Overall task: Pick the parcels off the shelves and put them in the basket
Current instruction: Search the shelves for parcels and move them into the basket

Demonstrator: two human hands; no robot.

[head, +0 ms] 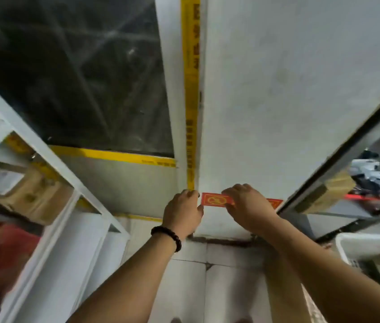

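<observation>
My left hand (pixel 182 213), with a dark bead bracelet on its wrist, and my right hand (pixel 247 206) are held out side by side in front of a white wall. The fingers of both are loosely curled and no parcel is in either. A red sign (pixel 214 200) on the wall shows between and behind them. A white basket (pixel 368 247) sits at the lower right with something brown inside. A cardboard parcel (pixel 30 190) with a white label lies on the left shelf. A brown parcel (pixel 329 192) and a grey-white bag (pixel 368 173) lie on the right shelf.
White shelf frames (pixel 51 159) run along the left, with a red item (pixel 5 255) lower down. A dark-edged shelf unit (pixel 338 150) stands on the right. Yellow tape (pixel 191 89) lines a dark window and the wall corner. The floor below is light tile (pixel 226 276).
</observation>
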